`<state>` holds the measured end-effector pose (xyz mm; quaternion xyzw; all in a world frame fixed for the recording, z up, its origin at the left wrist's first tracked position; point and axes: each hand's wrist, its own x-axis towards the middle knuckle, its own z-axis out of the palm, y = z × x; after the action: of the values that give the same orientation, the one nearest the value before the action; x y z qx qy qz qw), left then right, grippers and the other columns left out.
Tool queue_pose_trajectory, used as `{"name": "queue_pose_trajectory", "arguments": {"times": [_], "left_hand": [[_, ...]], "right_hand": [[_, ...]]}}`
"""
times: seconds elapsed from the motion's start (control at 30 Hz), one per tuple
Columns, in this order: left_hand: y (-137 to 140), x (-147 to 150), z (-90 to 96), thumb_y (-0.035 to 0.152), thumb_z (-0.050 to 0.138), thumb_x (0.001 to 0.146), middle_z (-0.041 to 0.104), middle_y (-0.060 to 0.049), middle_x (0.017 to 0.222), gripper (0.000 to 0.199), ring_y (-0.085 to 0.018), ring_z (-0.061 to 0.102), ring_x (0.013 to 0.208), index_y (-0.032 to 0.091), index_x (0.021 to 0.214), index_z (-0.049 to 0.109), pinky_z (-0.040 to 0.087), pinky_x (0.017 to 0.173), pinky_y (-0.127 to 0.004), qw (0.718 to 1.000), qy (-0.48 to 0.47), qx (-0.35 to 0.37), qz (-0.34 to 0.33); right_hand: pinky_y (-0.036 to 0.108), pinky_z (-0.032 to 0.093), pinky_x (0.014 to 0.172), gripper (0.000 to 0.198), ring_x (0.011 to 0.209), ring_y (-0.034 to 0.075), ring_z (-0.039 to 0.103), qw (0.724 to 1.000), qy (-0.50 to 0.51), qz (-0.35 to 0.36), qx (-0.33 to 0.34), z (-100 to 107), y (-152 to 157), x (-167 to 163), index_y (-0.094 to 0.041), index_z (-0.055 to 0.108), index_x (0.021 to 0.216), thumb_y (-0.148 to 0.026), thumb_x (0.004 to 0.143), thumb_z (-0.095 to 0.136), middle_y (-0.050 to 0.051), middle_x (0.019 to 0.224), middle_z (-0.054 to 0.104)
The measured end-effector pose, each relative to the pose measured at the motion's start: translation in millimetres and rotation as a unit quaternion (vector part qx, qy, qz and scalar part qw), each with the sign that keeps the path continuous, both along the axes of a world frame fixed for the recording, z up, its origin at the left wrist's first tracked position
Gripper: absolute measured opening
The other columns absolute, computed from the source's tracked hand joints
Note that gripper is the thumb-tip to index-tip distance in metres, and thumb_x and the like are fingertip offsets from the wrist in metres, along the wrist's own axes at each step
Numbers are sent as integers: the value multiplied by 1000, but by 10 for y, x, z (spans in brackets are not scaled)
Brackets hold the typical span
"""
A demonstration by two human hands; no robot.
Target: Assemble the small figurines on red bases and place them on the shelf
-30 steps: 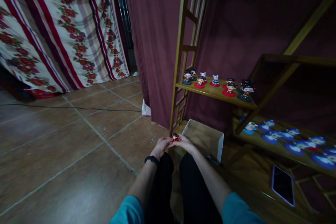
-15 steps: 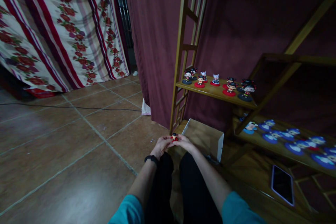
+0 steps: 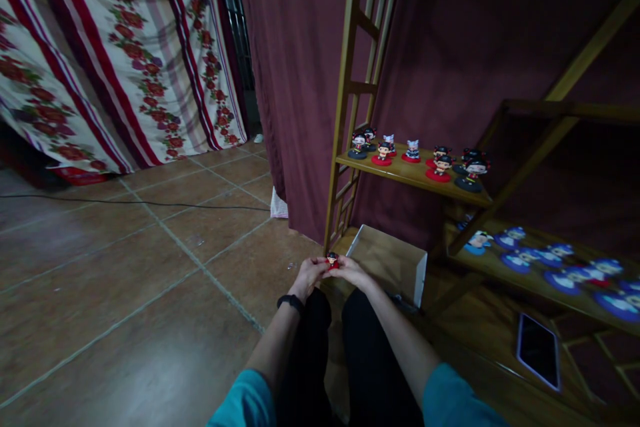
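Between my two hands, above my knees, is a small figurine (image 3: 333, 260) with dark hair and a red body or base. My left hand (image 3: 309, 277), with a black band on its wrist, pinches it from the left. Closed on its right side are the fingers of my right hand (image 3: 351, 271). Just beyond my right hand stands a white-walled open box (image 3: 387, 265). Several similar figurines on red and black round bases, such as a red-based figurine (image 3: 383, 154), stand on the upper wooden shelf (image 3: 407, 173).
A lower shelf (image 3: 525, 280) at the right carries several blue-based figurines (image 3: 520, 259). Below it a phone (image 3: 539, 351) lies on a wooden board. The shelf's upright post (image 3: 345, 93) rises beside a maroon curtain (image 3: 295, 80). A black cable (image 3: 150, 203) crosses the tiled floor.
Almost nothing differs. The view shifts very slightly, and both hands stay on the figurine in the same place.
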<state>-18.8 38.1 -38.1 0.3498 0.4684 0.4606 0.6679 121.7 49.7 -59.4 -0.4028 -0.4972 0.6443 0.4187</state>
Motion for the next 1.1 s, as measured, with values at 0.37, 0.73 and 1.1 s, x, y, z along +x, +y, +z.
{"name": "queue_pose_trajectory", "arguments": {"times": [0.37,0.73,1.1], "left_hand": [[-13,15,9,19,74,52,66,-5,67,31,-11,60,54,11,79,60,48,54,-22,1000,12,24,-3],[-20,49,-22,18,71,53,61,1,58,26,-8,54,49,12,74,57,42,50,-19,994,76,75,28],[-30,87,-16,17,64,57,59,2,55,14,-8,51,48,12,70,62,40,50,-19,982,146,120,21]], "right_hand": [[38,45,86,46,82,19,62,1000,-13,-12,11,194,-98,16,-17,61,86,-21,43,77,1,84,67],[38,42,89,54,88,18,60,999,-26,-24,17,-54,0,-18,-20,54,93,-15,44,75,0,93,65],[34,44,83,45,81,17,61,997,-68,-19,12,20,-34,38,-18,56,90,-11,48,68,0,87,66]]}}
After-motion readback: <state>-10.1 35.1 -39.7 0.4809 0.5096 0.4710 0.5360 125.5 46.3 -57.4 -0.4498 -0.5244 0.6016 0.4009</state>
